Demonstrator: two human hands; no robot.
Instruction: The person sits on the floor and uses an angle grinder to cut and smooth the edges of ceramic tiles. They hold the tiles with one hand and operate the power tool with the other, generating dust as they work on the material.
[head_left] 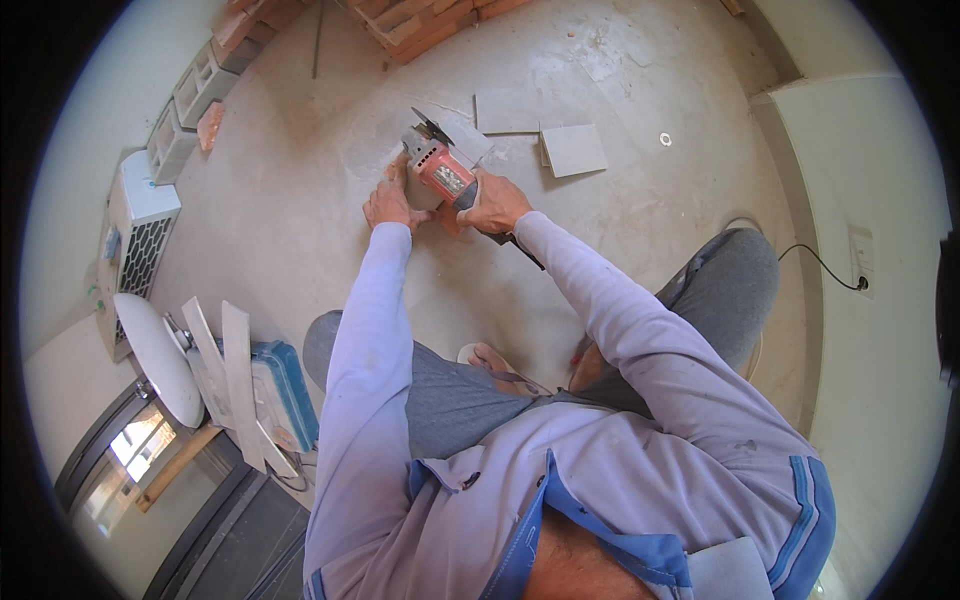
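Observation:
My right hand is wrapped around the rear grip of a red and grey angle grinder. The grinder's dark disc points away from me, tilted over the floor. Close by on the left, my left hand has its fingers bent against a grey tile piece, which the grinder partly covers. A pale tile lies under and beyond the disc. To the right, a square light tile rests on another one, and a further flat tile lies behind.
Stacked bricks stand at the far side, with hollow blocks along the left wall. A white box with a honeycomb front, tile strips and a blue case are on the left. A black cord reaches the right wall socket.

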